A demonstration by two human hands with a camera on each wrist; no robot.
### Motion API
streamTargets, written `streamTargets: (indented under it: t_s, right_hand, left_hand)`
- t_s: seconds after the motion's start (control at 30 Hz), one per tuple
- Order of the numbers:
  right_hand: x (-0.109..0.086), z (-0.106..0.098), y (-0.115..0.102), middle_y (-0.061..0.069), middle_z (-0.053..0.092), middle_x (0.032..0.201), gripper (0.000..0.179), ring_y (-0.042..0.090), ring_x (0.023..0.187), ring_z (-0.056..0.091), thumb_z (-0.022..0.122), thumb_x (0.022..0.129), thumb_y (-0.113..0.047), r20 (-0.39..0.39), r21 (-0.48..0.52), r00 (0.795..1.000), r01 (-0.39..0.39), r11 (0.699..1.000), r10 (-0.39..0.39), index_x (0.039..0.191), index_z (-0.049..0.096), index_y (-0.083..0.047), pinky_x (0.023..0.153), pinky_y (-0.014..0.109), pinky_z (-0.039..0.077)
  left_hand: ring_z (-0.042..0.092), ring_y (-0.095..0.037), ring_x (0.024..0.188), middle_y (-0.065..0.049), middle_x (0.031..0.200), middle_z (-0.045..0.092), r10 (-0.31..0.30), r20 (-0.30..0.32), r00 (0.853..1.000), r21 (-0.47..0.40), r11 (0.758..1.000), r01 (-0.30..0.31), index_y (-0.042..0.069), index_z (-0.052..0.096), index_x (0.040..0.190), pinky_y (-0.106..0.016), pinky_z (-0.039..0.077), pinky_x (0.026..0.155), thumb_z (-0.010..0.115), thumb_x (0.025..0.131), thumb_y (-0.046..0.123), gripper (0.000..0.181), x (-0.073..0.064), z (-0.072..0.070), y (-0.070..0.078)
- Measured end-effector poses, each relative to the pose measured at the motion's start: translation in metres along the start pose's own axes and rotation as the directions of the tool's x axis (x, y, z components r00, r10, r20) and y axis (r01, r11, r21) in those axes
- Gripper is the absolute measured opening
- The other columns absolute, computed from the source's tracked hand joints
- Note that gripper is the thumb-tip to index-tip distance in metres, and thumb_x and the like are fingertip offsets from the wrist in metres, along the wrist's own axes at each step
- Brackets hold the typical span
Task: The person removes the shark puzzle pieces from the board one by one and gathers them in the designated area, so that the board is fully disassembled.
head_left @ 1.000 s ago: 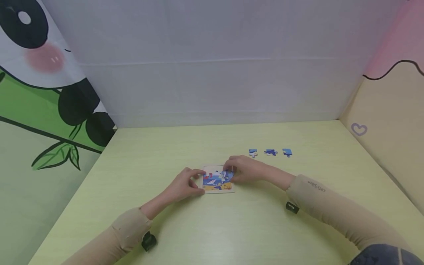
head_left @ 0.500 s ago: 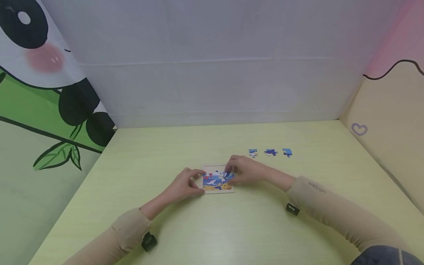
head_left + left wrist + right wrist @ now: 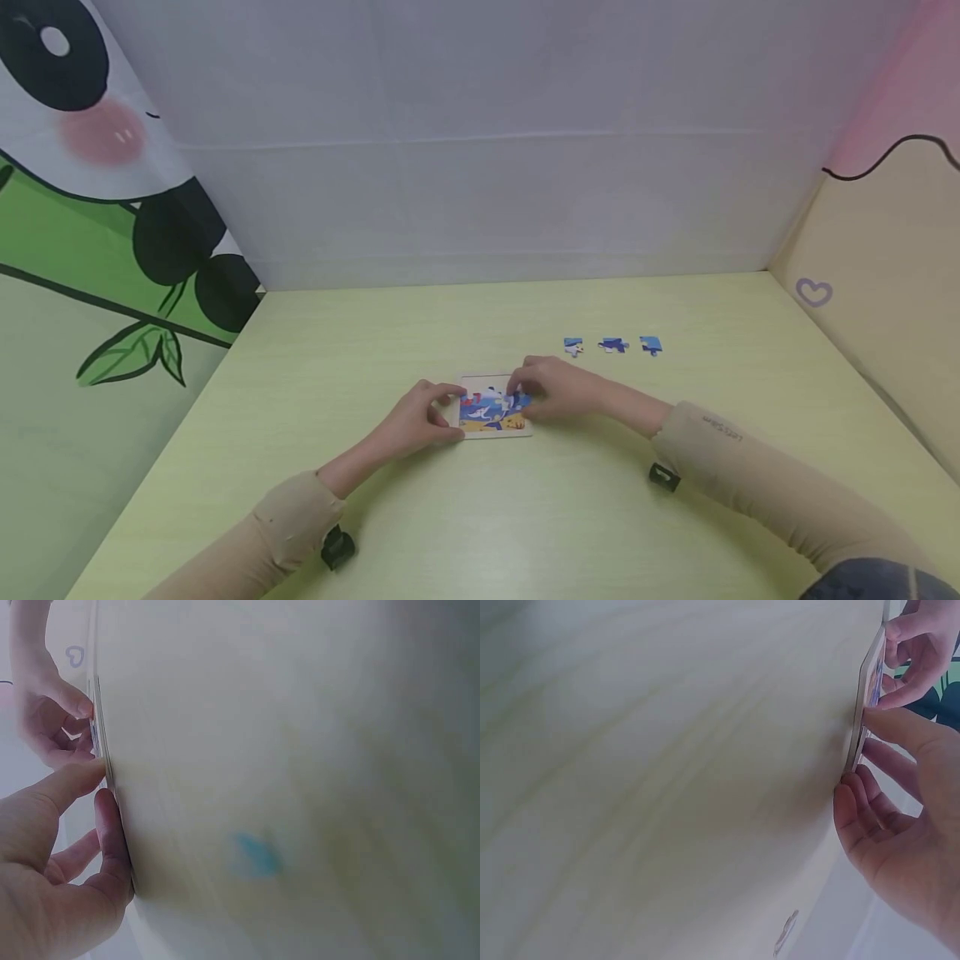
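A small jigsaw puzzle board [image 3: 476, 382] with a light rim lies flat on the table, its lower part filled with blue and yellow sea-picture pieces. My left hand [image 3: 420, 419] grips its left side, index finger at the far corner and thumb at the near one. Over the right side, my right hand [image 3: 558, 387] has curled fingers and thumb around a blue puzzle piece [image 3: 521, 401], low at the board's surface. In the right wrist view, the right thumb and fingers sit right at the edge of the board [image 3: 860, 712]. The fingers partly hide the piece.
Beyond the right hand, three loose puzzle pieces lie in a row: a blue-and-white one [image 3: 573, 346], a dark blue one [image 3: 614, 344] and a lighter blue one [image 3: 651, 345]. A pale wall [image 3: 480, 208] rises behind the table [image 3: 480, 517], with printed panels at both sides.
The right hand shifts slightly at the board's right side, first rightward, then back with fingers nearer the piece. The piece there lies straighter than before. The left hand and board stay put.
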State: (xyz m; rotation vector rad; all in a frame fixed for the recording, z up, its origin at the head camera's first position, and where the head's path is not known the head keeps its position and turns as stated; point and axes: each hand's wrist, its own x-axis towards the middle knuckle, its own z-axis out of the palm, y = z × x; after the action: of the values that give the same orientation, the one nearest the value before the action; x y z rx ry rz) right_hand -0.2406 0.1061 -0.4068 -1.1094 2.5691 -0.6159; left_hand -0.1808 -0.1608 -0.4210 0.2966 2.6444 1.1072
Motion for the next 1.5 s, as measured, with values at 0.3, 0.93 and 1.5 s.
streamTargets:
  t_s: [0.3,0.93,1.5]
  right_hand:
    - [-0.005,-0.003,0.005,-0.001,0.063,0.101,0.038,0.013,0.094,0.057,0.072,0.086,-0.010,0.002,0.016,1.000,-0.030,0.999,0.030,0.121,0.069,-0.020,0.086,0.029,0.050]
    - [-0.056,0.002,0.049,-0.006,0.059,0.098,0.038,0.010,0.086,0.054,0.072,0.086,-0.012,-0.146,0.108,0.988,-0.039,0.993,0.054,0.121,0.069,-0.026,0.073,0.023,0.049]
    - [-0.122,-0.020,0.121,-0.004,0.057,0.101,0.038,0.012,0.083,0.047,0.069,0.089,-0.008,-0.198,0.138,0.972,-0.103,0.985,0.129,0.122,0.067,-0.027,0.070,0.022,0.044]
  left_hand:
    - [0.060,-0.010,0.079,-0.011,0.116,0.053,0.011,-0.005,1.000,0.015,1.000,-0.011,0.016,0.060,0.135,-0.020,0.050,0.068,0.083,0.078,0.015,0.061,0.002,0.001,-0.001]
    - [0.060,-0.010,0.078,-0.011,0.116,0.053,0.017,-0.017,1.000,0.017,1.000,-0.016,0.015,0.060,0.134,-0.020,0.049,0.067,0.083,0.078,0.013,0.061,0.002,0.003,-0.001]
    - [0.061,-0.010,0.079,-0.010,0.116,0.053,0.009,-0.020,1.000,0.018,1.000,-0.009,0.016,0.060,0.134,-0.020,0.050,0.067,0.083,0.078,0.014,0.060,0.005,0.004,-0.003]
